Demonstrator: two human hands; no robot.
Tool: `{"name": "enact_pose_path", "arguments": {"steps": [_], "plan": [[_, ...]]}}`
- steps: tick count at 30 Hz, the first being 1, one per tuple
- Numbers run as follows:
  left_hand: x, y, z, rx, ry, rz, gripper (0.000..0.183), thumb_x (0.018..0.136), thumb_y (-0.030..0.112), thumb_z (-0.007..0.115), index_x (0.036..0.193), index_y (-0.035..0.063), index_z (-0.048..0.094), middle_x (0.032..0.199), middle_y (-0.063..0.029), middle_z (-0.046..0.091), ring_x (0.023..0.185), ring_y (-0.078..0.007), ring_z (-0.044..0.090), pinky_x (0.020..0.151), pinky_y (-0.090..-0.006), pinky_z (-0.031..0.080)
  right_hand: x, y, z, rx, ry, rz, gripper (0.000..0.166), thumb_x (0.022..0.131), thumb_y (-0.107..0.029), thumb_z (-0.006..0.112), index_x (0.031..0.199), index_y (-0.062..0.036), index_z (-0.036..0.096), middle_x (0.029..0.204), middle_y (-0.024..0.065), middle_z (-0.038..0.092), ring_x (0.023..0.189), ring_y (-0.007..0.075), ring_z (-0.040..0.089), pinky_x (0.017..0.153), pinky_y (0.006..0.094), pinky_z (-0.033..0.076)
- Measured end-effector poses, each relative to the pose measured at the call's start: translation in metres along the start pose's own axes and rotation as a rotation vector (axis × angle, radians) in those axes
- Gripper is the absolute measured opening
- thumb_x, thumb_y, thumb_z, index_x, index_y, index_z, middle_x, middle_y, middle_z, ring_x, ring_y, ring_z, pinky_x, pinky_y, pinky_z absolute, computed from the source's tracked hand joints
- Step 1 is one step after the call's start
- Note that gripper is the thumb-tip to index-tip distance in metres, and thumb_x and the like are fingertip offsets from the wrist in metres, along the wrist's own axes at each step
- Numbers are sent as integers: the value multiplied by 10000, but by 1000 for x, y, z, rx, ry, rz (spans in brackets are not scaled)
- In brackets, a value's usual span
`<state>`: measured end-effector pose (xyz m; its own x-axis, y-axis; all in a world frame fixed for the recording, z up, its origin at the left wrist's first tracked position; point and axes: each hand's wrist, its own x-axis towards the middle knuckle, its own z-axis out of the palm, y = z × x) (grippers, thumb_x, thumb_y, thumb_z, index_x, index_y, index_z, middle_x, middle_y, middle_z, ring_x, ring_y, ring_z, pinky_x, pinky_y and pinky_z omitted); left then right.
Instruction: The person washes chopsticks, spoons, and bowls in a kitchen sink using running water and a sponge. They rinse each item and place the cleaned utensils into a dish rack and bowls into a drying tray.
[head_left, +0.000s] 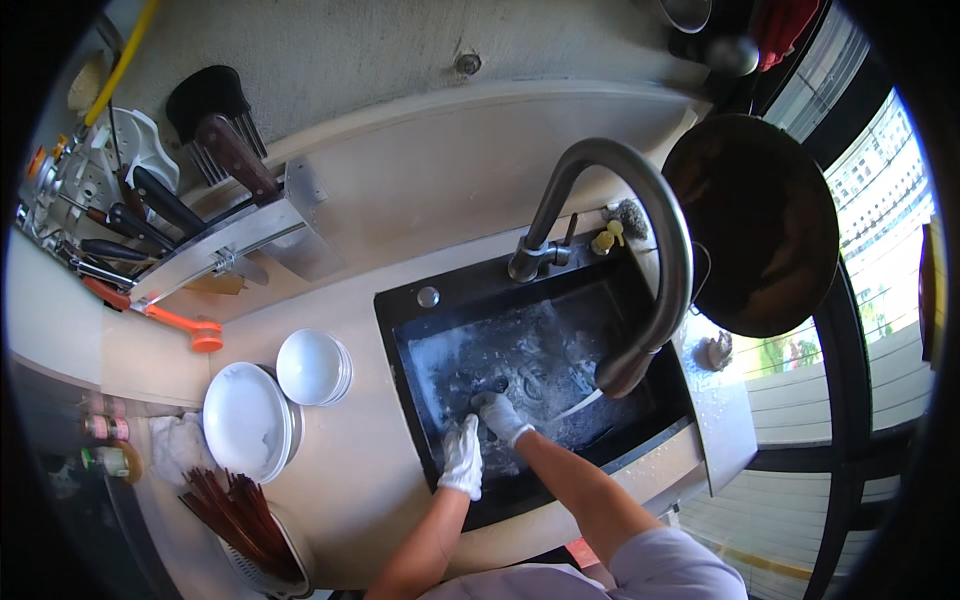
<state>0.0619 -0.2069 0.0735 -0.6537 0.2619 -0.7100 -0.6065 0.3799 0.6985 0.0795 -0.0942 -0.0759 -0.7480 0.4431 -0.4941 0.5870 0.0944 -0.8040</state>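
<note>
My left hand (462, 456), in a white glove, is inside the black sink (392, 324) near its left wall. Beside it, my right hand (502, 418), also gloved in white, reaches down into the cloudy water (536, 360), and its fingers are partly hidden there. The two hands are close together. Whether either one grips anything under the surface cannot be made out. From the gooseneck faucet (679, 247) above the right side of the sink, a stream of water runs into the basin, stirring ripples and foam.
Left of the sink stand stacked white bowls (307, 367), white plates (246, 420) and a basket (300, 551) of brown chopsticks (244, 517). A knife rack (240, 251) is on the back wall. On the right hangs a dark wok (750, 225); a steel-wool scrubber (628, 217) lies behind the faucet.
</note>
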Motion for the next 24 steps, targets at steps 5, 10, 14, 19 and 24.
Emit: {"name": "enact_pose_path", "arguments": {"steps": [5, 10, 14, 19, 24], "plan": [[123, -60, 21, -313, -53, -276, 420, 887, 367, 563, 1089, -1, 570, 914, -158, 650, 876, -292, 633, 801, -354, 500, -50, -4, -6, -106, -14, -286, 107, 855, -54, 546, 952, -16, 565, 840, 134, 622, 765, 206, 591, 720, 326, 480], [145, -74, 80, -761, -269, -344, 106, 879, 122, 567, 796, 62, 539, 641, -73, 568, 483, -183, 540, 454, -306, 454, -109, -19, -106, 384, -406, 44, 106, 908, -132, 554, 969, -47, 572, 870, 15, 592, 734, 108, 517, 680, 246, 443], [122, -57, 87, -399, -157, -292, 248, 925, 319, 495, 810, 102, 529, 595, -24, 501, 482, -134, 477, 431, -285, 399, -103, -19, -213, 65, -595, 259, 252, 914, -228, 583, 1096, -60, 627, 1000, 42, 637, 854, 136, 613, 805, 271, 510], [80, -38, 69, -156, -149, -170, 513, 923, 565, 340, 971, 122, 594, 661, -65, 655, 401, -85, 437, 367, -200, 302, -11, -85, -274, 409, -34, -314, 437, 934, -250, 526, 1303, -34, 436, 1284, 106, 478, 1187, 211, 465, 1029, 311, 349], [94, -63, 47, -266, -154, -236, 283, 932, 346, 467, 1074, 133, 586, 689, -88, 647, 408, -66, 442, 364, -191, 341, 59, -210, -260, 147, -13, -423, 656, 953, -379, 458, 1437, -7, 220, 1448, 161, 312, 1325, 239, 321, 1090, 285, 227]]}}
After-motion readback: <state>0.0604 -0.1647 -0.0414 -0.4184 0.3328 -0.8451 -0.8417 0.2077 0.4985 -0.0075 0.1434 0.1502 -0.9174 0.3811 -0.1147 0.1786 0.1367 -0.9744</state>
